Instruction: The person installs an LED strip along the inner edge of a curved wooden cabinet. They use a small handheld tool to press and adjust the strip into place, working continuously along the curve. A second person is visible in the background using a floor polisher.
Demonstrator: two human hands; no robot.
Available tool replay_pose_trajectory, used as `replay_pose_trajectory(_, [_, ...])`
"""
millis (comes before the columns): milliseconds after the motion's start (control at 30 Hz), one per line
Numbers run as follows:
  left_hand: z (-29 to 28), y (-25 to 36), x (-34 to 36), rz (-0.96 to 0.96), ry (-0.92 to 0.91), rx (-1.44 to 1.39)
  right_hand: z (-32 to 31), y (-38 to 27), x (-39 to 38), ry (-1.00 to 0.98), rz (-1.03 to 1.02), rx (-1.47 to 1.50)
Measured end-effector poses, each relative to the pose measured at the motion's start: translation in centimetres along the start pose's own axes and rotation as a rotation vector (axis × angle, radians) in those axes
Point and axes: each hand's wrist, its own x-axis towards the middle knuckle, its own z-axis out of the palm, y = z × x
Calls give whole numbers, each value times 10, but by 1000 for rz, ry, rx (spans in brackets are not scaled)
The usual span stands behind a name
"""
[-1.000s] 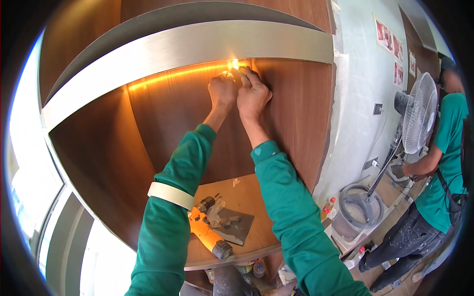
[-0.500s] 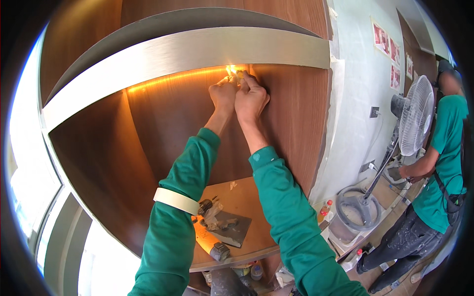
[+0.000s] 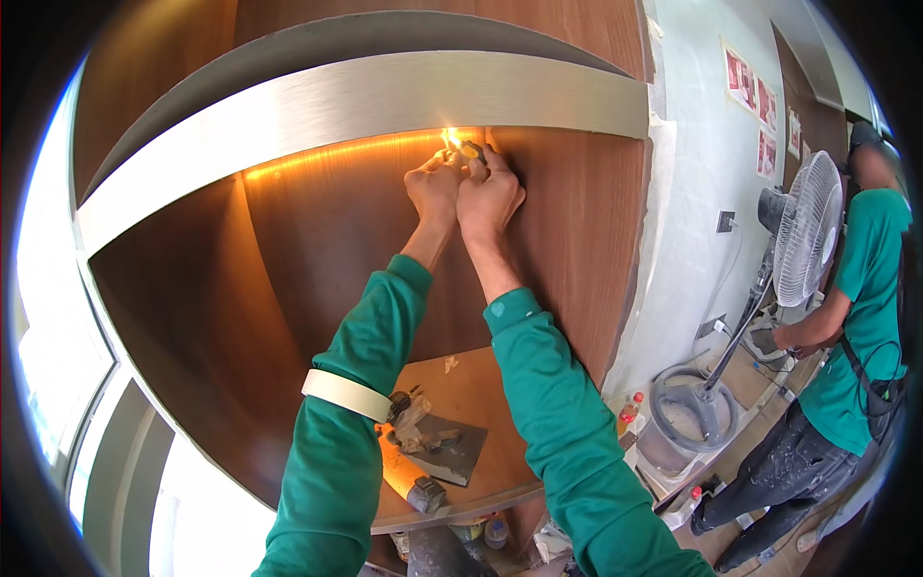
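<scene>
Both my hands are raised beneath a curved shelf with a brushed-metal front edge (image 3: 365,91). A glowing amber LED strip (image 3: 346,150) runs along its underside, with the brightest spot right at my fingertips. My left hand (image 3: 435,188) is closed, its fingers pinching at the lit end of the strip; the exact grip is partly hidden. Against it, my right hand (image 3: 488,200) pinches a small yellowish piece (image 3: 471,150) between thumb and forefinger. I cannot tell whether that piece belongs to the strip. A roll of masking tape (image 3: 348,394) rings my left sleeve.
On the lower wooden shelf (image 3: 510,452) lie an orange power tool (image 3: 404,471), a dark flat plate (image 3: 457,452) and crumpled scraps. A pedestal fan (image 3: 808,226) stands at right by the white wall. Beyond it is a co-worker in a green shirt (image 3: 870,260).
My hands stay at the strip's end with only slight finger movement; the yellowish piece in my right hand shows a little more. The view has shifted slightly.
</scene>
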Motion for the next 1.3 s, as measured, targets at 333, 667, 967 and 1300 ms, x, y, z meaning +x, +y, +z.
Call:
replay_pose_trajectory(333, [5,8,-3,0,64,61,4,7,2,54,-94,-4])
replay_pose_trajectory(667, [8,-1,5,11,93,-69,5,8,7,0,-100,29])
replay_pose_trajectory(967, [5,12,2,45,154,115,-2,-3,7,-64,-38,-39])
replay_pose_trajectory(1300, [7,14,2,2,136,128,7,14,12,-48,-104,-12])
